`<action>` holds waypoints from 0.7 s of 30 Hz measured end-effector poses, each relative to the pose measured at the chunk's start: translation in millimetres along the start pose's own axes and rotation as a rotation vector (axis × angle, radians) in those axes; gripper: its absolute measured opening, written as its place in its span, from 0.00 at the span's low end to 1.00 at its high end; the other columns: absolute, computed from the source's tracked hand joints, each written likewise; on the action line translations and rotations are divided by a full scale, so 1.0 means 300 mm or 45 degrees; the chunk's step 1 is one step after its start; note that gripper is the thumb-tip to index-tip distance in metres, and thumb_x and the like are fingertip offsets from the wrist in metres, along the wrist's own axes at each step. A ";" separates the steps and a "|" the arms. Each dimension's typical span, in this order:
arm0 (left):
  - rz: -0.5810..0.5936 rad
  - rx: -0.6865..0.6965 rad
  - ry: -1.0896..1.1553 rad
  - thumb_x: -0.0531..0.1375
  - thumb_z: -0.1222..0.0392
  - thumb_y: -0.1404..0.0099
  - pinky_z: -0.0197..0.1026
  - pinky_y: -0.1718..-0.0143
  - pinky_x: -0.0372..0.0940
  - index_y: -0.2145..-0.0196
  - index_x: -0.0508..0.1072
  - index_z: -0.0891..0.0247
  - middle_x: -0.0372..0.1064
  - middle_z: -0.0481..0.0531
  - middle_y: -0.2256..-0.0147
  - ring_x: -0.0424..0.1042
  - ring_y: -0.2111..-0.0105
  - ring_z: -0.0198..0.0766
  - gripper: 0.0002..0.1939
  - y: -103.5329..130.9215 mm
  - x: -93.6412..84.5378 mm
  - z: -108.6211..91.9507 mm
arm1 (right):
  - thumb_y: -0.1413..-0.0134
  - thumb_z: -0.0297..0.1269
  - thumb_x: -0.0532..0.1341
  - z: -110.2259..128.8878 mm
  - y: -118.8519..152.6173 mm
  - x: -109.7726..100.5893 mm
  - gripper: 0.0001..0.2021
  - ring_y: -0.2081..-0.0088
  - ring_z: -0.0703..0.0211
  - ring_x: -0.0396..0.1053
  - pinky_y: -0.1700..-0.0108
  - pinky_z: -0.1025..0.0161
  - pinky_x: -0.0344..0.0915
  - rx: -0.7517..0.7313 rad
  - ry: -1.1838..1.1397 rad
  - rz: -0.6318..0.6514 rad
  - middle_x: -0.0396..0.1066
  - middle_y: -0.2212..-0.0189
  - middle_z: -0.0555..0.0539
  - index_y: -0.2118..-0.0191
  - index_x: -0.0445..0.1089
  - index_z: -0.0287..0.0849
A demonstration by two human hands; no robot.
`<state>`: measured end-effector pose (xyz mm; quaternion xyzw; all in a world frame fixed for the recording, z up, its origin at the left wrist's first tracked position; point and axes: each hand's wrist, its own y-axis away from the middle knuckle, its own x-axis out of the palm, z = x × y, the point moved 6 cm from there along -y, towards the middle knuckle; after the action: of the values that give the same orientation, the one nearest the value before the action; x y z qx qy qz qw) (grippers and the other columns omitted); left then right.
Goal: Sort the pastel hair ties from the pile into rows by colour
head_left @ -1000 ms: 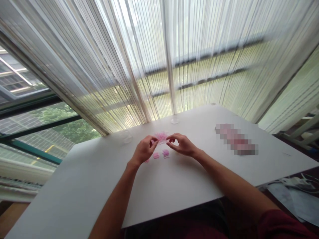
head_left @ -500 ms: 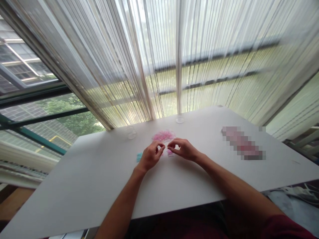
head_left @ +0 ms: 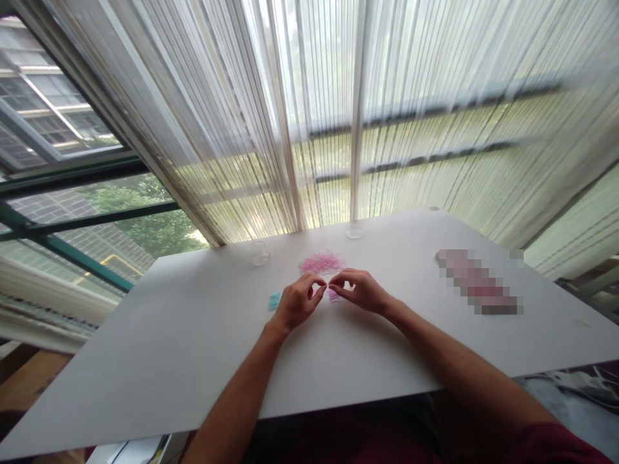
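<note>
My left hand point(head_left: 300, 301) and my right hand point(head_left: 358, 290) meet fingertip to fingertip above the white table point(head_left: 159, 348). Each is closed in a pinch, thumb against forefinger; whatever lies between the tips is too small to make out. Just beyond them spreads a loose pile of small pink pieces point(head_left: 322, 261). A little group of pink-purple pieces point(head_left: 334, 296) lies under my right fingers. To the left of my left hand is a small teal bundle of pieces point(head_left: 274, 301).
Two clear round containers point(head_left: 260, 258) or lids stand at the back left, and a clear round disc point(head_left: 354, 232) lies near the far edge. A blurred-out pinkish object point(head_left: 476, 280) is on the right. Sheer curtains point(head_left: 324, 116) hang behind the table.
My fingertips have come closer together and now touch or nearly touch. The whole view has shifted slightly; the pieces on the table look the same.
</note>
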<state>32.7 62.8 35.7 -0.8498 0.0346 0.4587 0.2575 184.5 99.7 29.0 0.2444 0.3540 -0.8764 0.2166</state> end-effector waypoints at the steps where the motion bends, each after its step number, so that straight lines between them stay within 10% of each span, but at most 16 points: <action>1: -0.001 -0.009 0.012 0.55 0.56 0.32 0.35 0.68 0.64 0.59 0.72 0.59 0.73 0.49 0.66 0.69 0.74 0.31 0.08 0.001 0.002 0.003 | 0.41 0.40 0.60 0.001 0.000 0.000 0.09 0.71 0.63 0.68 0.66 0.66 0.65 -0.005 -0.001 0.000 0.73 0.72 0.48 0.65 0.75 0.42; 21: -0.086 0.074 0.067 0.58 0.62 0.35 0.33 0.69 0.63 0.61 0.73 0.60 0.73 0.47 0.67 0.68 0.76 0.29 0.05 0.005 -0.003 -0.003 | 0.44 0.33 0.62 0.004 0.004 -0.001 0.04 0.70 0.64 0.68 0.66 0.66 0.66 -0.110 -0.010 -0.049 0.72 0.72 0.48 0.66 0.74 0.41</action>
<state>32.5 61.0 36.3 -0.8544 0.0261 0.4261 0.2963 185.1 98.2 29.5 0.2247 0.3952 -0.8653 0.2112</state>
